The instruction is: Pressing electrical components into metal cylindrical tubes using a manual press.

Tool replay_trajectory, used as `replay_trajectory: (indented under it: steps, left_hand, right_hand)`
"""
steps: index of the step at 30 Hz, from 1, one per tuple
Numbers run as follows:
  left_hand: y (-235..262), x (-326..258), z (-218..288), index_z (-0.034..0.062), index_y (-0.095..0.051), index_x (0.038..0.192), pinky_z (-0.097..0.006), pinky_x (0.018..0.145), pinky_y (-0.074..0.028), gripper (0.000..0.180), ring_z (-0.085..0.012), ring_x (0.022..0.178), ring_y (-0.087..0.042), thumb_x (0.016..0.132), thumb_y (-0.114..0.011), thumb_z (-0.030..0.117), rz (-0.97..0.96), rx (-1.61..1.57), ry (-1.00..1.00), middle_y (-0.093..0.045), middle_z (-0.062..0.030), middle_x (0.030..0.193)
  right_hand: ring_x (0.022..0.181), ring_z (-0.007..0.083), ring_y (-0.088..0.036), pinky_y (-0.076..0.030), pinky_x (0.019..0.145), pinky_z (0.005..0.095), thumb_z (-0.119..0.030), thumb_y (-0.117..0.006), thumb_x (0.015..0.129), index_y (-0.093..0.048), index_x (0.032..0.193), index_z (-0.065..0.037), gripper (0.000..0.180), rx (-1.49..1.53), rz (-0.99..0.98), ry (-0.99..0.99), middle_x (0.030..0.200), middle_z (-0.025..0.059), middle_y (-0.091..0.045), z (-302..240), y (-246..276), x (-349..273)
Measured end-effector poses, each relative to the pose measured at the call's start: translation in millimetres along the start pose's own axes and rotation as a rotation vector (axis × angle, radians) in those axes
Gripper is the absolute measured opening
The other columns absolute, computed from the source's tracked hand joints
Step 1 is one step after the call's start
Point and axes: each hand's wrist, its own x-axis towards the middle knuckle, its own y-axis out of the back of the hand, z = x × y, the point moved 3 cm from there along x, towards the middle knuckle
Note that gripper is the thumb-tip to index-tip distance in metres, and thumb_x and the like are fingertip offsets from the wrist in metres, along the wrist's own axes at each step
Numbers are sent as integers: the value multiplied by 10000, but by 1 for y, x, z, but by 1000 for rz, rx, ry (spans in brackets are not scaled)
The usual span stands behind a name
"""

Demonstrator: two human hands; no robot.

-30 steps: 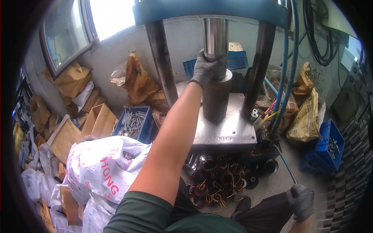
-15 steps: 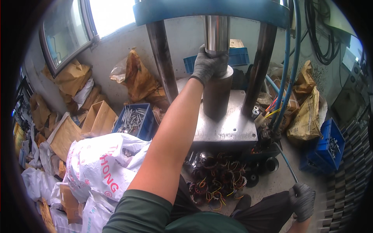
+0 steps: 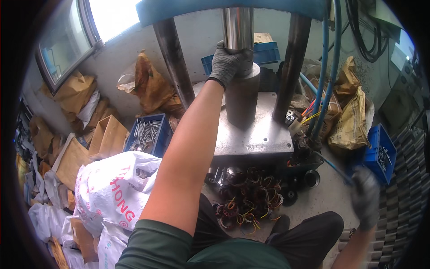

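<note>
My left hand (image 3: 227, 63), in a grey knit glove, is closed round a short round metal piece (image 3: 245, 67) between the press's shiny ram (image 3: 238, 29) and a thick upright steel cylinder (image 3: 242, 98). Its fingers hide much of that piece. The cylinder stands on the press's steel bed (image 3: 255, 142). At the right, my gloved right hand (image 3: 365, 197) is smeared by motion but wraps the end of a thin lever (image 3: 335, 167) that runs up to the press's side.
Dark posts (image 3: 172, 62) flank the ram. Copper-wound motor stators (image 3: 246, 193) lie below the bed. A blue crate of metal shafts (image 3: 148, 133) and white sacks (image 3: 114, 188) stand left; another blue crate (image 3: 381, 152) stands right, beside stacked metal parts (image 3: 403, 179). Blue hoses (image 3: 332, 76) hang at the right.
My right hand has swung the lever upward and a little to the right. My left hand keeps its place below the ram. The whole view has shifted slightly.
</note>
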Motion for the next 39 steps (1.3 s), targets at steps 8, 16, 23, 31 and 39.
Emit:
replay_trajectory:
  steps: [8,16,23,31,39]
  left_hand:
    - [-13,-4,2,36,-531,1313,-314,939,-583,785,-184,1057,-685,682,-946,248,-38,-88,59,-701,-110,1179]
    - [-4,-1,-12,55,-525,1340,-337,976,-584,718,-180,1117,-658,740,-898,185,-83,-159,-116,-686,-90,1193]
    - [-16,1,2,95,-512,1360,-317,964,-605,698,-186,1103,-670,758,-865,127,-114,-472,70,-678,-63,1202]
    - [-8,-8,3,75,-501,1341,-316,955,-625,689,-169,1086,-678,759,-870,83,-56,-40,-62,-681,-79,1217]
    - [-3,11,-24,61,-511,1379,-319,960,-571,678,-193,1095,-661,839,-873,255,-61,-120,-149,-676,-108,1222]
  right_hand:
    - [864,406,-660,-523,797,499,-48,-648,915,-637,1010,-19,100,-234,277,-15,932,205,-668,68,-6,139]
    - [857,376,-725,-607,764,445,-75,-691,833,-722,1102,-88,271,111,-308,1,982,159,-735,4,6,11]
    - [744,423,-651,-526,683,518,-93,-693,771,-666,803,-65,51,52,-442,-280,768,198,-640,-36,-12,-67]
    - [725,422,-656,-519,670,513,-191,-745,826,-661,772,-68,159,-21,-429,-320,739,197,-641,-40,-11,-62]
    - [749,397,-685,-551,711,492,-230,-766,827,-735,839,-67,167,-4,-408,-339,769,182,-688,-39,-11,-64]
